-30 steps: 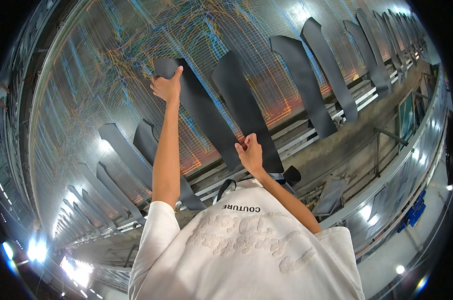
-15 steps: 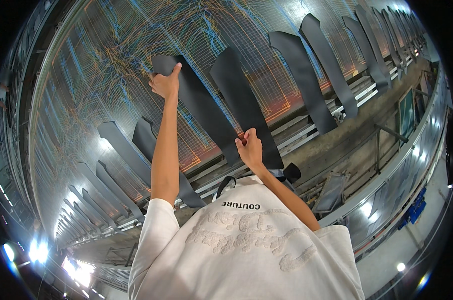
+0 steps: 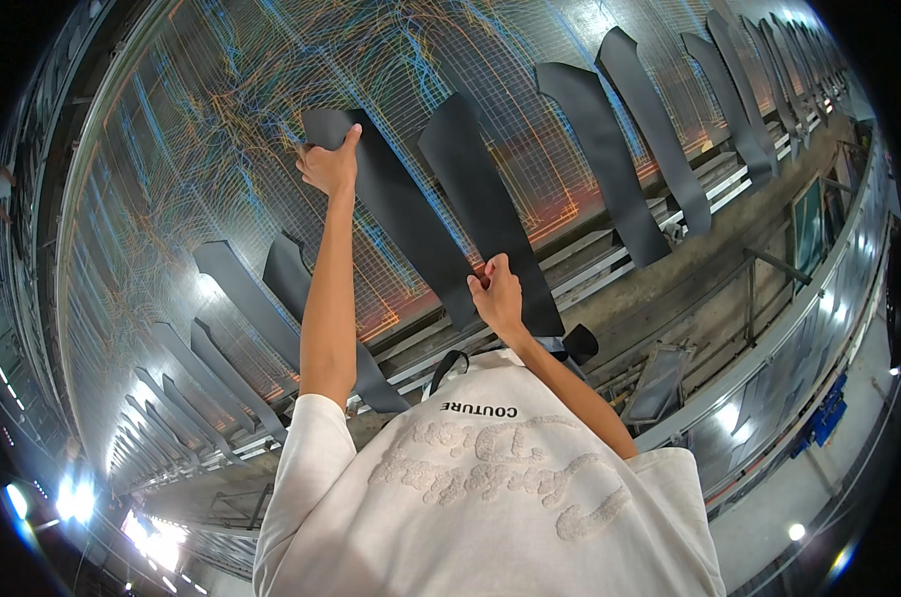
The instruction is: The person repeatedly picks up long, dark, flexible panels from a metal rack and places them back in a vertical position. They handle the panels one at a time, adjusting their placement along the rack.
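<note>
A long dark grey, leather-like strip [image 3: 402,204] lies slantwise over a table top covered in coloured line patterns [image 3: 221,139]. My left hand [image 3: 329,164] grips its far end at the left edge, thumb on top and fingers curled beneath. At the strip's near end, my right hand [image 3: 498,298] is closed in a pinch on the right edge, beside the table's near rim. A second dark strip [image 3: 485,189] lies just to the right, its near end passing behind my right hand.
More dark strips lie in pairs along the table, such as one strip [image 3: 604,149] to the right and another [image 3: 246,289] to the left. Metal rails [image 3: 580,289] run along the near edge. A curved metal-topped surface [image 3: 749,408] stands at the lower right.
</note>
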The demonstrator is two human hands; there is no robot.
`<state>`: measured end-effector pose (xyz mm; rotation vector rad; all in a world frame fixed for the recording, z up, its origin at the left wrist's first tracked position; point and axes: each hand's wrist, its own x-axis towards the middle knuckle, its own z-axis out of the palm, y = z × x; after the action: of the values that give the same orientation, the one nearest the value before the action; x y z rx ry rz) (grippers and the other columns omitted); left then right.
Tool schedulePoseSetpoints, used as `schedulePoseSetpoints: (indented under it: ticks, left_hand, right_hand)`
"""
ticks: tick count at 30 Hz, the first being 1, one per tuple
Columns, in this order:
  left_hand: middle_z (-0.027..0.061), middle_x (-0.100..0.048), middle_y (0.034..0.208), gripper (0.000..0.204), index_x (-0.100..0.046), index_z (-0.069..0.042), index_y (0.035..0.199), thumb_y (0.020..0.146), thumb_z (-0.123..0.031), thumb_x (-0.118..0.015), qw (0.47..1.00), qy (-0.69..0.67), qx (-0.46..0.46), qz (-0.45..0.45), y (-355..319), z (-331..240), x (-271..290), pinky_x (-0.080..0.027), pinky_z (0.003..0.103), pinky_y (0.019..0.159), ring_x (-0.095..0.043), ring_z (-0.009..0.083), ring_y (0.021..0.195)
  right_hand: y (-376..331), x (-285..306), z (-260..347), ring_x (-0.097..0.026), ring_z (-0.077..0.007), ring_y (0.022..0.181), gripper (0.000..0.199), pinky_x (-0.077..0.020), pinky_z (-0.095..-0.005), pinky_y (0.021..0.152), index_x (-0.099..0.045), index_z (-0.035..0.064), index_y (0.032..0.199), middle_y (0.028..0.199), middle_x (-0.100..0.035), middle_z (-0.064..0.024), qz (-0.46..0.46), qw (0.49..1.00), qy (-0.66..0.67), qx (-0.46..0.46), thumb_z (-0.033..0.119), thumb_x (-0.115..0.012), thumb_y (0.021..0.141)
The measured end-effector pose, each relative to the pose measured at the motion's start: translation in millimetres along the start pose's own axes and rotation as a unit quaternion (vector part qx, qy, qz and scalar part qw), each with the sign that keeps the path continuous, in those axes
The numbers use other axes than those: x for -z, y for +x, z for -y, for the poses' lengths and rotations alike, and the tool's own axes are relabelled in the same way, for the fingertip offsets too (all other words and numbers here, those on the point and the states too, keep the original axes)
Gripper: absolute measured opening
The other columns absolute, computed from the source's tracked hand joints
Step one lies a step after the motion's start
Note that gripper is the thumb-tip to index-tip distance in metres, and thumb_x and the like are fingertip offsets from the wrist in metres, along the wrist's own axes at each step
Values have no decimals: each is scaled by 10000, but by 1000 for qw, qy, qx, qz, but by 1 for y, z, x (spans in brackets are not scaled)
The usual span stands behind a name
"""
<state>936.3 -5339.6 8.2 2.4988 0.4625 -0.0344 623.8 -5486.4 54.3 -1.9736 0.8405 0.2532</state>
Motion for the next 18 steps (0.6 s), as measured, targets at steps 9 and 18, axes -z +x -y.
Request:
schedulePoseSetpoints:
  ticks: [9,18]
  left_hand:
    - [245,-350,1527,1172,-261,27,1532,760,-743,-691,968,124,-130,-177,-21,-2,5,-323,632,1054,-418,423,1327]
    - [292,-201,1615,730,-265,100,1522,1029,-394,-480,875,96,-456,131,-227,38,16,-104,580,1216,-170,441,1508]
  right_hand:
    - [-1,4,14,-692,-399,770,409,-529,-525,689,-439,105,1005,783,-682,-132,-21,993,-118,-20,236,-768,799]
    - [-3,50,23,-668,-371,687,347,-509,-481,630,-498,87,944,711,-650,-131,-70,993,-79,51,258,-769,813]
